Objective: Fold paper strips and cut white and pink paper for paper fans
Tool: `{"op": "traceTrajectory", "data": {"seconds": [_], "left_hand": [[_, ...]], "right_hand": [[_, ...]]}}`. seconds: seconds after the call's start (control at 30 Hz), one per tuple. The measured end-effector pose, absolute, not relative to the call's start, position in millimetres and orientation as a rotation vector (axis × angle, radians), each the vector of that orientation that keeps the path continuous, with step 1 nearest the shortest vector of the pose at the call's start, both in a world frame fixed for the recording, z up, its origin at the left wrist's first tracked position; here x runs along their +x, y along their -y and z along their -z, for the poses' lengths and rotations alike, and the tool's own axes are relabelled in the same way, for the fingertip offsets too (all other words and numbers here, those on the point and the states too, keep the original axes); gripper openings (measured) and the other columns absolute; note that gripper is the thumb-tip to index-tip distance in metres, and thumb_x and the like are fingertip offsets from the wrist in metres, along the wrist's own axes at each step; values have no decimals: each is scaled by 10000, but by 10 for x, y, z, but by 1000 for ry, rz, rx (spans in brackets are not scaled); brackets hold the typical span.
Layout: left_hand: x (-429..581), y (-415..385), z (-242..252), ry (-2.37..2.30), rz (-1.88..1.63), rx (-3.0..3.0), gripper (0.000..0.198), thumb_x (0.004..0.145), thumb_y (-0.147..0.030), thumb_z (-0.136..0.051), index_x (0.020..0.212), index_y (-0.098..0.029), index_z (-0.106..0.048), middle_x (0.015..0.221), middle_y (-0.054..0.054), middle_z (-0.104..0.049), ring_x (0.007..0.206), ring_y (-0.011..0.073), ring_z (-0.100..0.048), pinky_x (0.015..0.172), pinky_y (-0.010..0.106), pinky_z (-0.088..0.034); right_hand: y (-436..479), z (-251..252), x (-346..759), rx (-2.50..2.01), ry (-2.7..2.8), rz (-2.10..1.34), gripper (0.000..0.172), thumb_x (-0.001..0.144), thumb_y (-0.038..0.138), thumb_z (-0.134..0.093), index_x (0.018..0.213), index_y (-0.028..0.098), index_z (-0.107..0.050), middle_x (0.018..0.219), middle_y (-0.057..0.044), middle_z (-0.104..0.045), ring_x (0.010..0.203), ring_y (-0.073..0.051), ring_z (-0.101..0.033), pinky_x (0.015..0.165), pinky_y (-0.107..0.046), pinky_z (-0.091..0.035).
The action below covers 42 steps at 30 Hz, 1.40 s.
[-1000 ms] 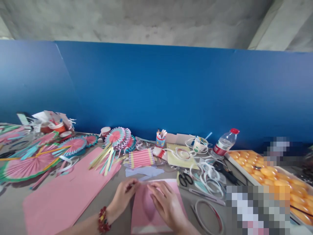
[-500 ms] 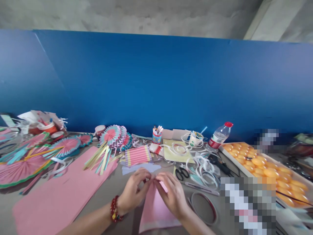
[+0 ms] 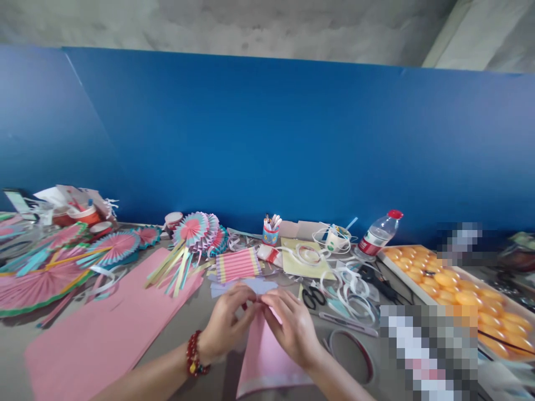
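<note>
A pink sheet of paper with a pale lower edge lies in front of me, its far end gathered between my fingertips. My left hand, with a red bead bracelet at the wrist, pinches that end from the left. Pressed up against it, my right hand pinches the same end from the right. The fingers hide the exact fold. Just beyond my hands lie lilac paper pieces and a pleated pink and yellow paper strip. Black-handled scissors rest right of my right hand.
Large pink sheets and folded paper fans cover the left side. At the right are a utility knife, a tape roll, white ribbon coils, a water bottle and a box of orange balls. A blue partition stands behind.
The view has shifted slightly, so the table things appear a little further right. Both hands keep their pinch on the paper, with only small finger movement.
</note>
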State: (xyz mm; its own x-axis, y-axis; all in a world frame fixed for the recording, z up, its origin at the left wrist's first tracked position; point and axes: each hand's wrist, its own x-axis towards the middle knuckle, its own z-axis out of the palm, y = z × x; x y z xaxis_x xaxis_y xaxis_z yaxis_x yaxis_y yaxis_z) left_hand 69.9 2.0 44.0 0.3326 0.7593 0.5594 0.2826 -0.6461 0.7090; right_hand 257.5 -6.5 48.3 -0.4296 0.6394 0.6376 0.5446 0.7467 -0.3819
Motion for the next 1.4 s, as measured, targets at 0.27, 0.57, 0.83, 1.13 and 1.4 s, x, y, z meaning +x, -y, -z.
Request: {"op": "traceTrajectory", "data": {"seconds": [0.27,0.57,0.83,1.13,1.4], "left_hand": [[587,-130,-574,-997,-1375,2058,156,962,-213,-511,821,-170,-560,771,24,-605,718,141,-558,673,245,-441],[577,-116,-682,-901,-1427,2056,113,958,-176,-511,902,-171,-610,863,49,-633,826,167,-591,759,278,-466],[553,-85,-717,-891,-1416,2153,123,939,-116,-506,968,-181,-607,883,61,-644,866,188,-590,789,309,-475],[578,-72,-777,-887,-1410,2240,126,937,-93,-490,923,-183,-578,850,57,-641,825,182,-580,770,309,-468],[572,-44,-741,-913,-1387,2264,108,931,-111,-512,920,-183,-592,847,62,-651,825,193,-594,771,315,-471]], "right_hand": [[-104,-831,2474,-850,2216,-127,147,958,141,-494,1057,214,-574,941,-61,-664,887,-199,-619,786,-309,-487],[-84,-861,2391,-815,2111,-109,116,960,127,-487,978,214,-561,917,-52,-647,867,-185,-608,782,-305,-478],[-63,-859,2380,-870,2076,-134,103,966,160,-499,1008,226,-567,924,-54,-672,850,-185,-629,760,-302,-488],[-61,-955,2415,-823,2091,-156,114,953,131,-505,990,216,-570,890,-45,-674,830,-175,-638,761,-282,-492],[-42,-927,2440,-840,2114,-162,156,926,111,-483,973,214,-591,857,-55,-666,812,-179,-637,754,-285,-496]]}}
